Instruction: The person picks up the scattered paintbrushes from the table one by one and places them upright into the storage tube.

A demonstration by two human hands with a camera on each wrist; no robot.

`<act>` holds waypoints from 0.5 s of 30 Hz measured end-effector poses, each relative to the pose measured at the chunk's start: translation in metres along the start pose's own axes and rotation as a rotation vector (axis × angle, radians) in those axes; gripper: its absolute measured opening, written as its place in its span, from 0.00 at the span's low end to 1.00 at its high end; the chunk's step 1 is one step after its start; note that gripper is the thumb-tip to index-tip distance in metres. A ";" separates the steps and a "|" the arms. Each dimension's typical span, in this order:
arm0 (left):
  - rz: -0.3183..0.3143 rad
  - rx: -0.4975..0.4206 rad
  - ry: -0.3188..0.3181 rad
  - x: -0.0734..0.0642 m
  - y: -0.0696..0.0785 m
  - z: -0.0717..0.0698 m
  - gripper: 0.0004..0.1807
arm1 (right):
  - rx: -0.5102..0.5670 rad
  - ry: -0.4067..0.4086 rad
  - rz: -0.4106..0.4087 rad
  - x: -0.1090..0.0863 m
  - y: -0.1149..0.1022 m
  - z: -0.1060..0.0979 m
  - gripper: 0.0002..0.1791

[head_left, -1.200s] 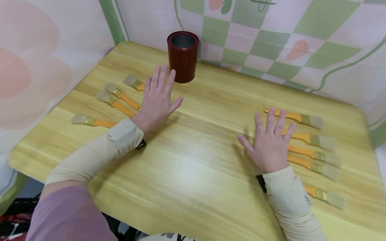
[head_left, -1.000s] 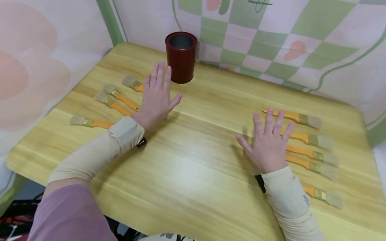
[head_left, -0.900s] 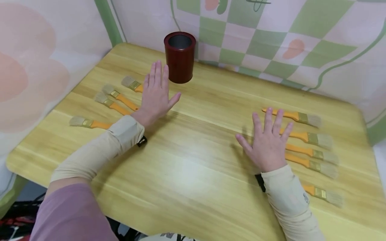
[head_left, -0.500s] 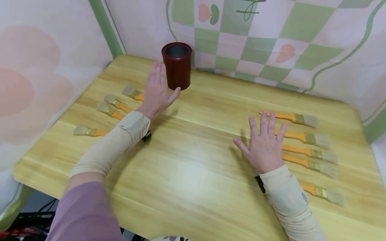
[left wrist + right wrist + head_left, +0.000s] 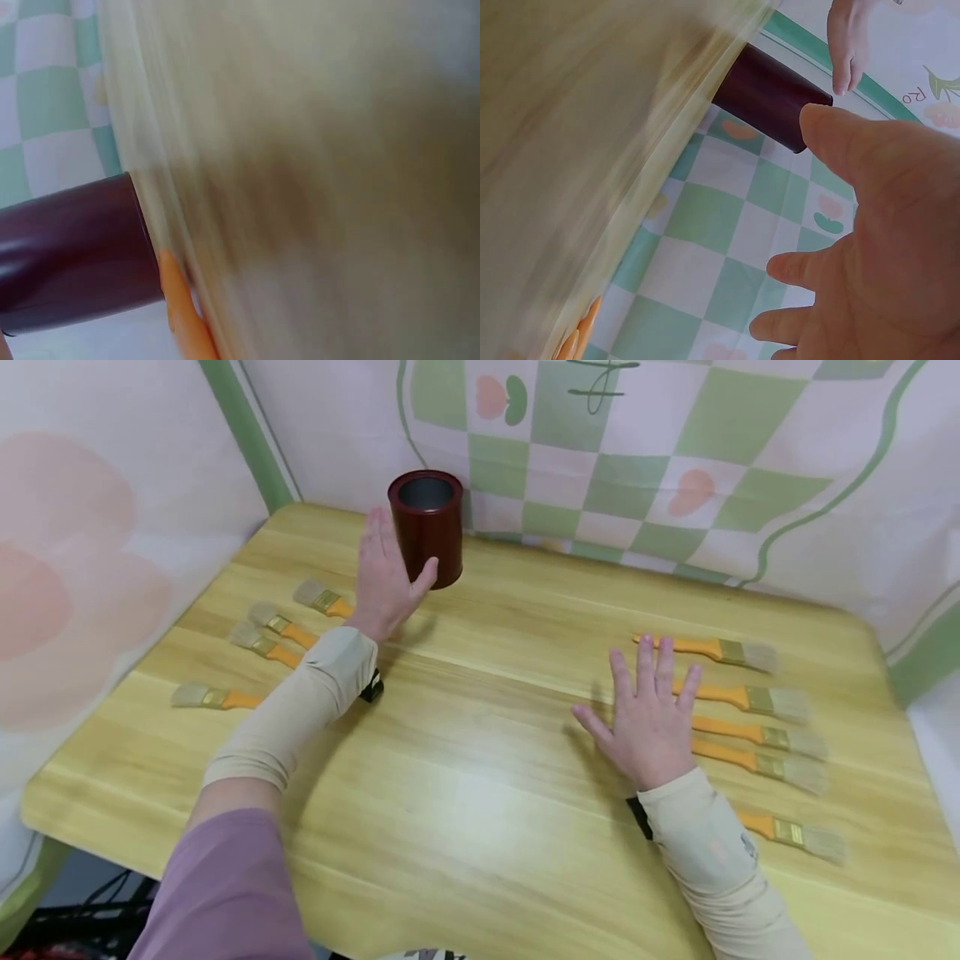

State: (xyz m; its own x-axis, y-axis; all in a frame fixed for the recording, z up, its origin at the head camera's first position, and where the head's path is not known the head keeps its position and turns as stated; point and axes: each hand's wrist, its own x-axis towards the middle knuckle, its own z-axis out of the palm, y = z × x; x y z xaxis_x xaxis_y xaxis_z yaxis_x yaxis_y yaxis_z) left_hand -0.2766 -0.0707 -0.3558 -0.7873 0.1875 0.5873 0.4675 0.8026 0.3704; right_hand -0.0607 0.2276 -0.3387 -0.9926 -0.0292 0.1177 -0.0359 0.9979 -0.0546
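Note:
A dark red can stands upright at the back of the wooden table; the left wrist view shows the can on its side because of that camera's angle. My left hand hovers just in front and to the left of the can, fingers straight and together, thumb out, overlapping the can in the head view. Beneath it shows an orange brush handle. My right hand is held over the table's right half, fingers straight and spread, holding nothing. It partly hides the handles of flat paintbrushes with orange handles and pale bristles.
Several flat paintbrushes lie at the table's left side, bristles outward, some handles hidden by the left arm. Another group lies at the right, the nearest being a paintbrush. A checkered cloth wall rises behind the table.
My left hand has moved forward towards the can, and its spread fingers have come together. My right hand stays near the right brushes. The head view has shifted a little.

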 end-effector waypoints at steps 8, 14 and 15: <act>-0.076 0.007 -0.042 0.012 0.000 0.004 0.52 | -0.008 -0.022 0.010 0.001 0.000 -0.001 0.49; -0.146 -0.009 -0.058 0.020 0.001 0.007 0.50 | -0.011 0.013 -0.002 -0.002 0.000 0.000 0.50; -0.154 -0.013 -0.063 0.022 0.002 0.007 0.50 | -0.013 0.021 -0.003 -0.002 0.000 0.000 0.50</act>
State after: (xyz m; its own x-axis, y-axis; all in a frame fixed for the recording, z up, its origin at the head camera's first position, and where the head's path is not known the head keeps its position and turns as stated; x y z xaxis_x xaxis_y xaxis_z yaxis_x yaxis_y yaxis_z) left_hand -0.2964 -0.0612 -0.3471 -0.8736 0.0983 0.4765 0.3440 0.8174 0.4620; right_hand -0.0584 0.2275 -0.3394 -0.9898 -0.0311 0.1389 -0.0372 0.9984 -0.0418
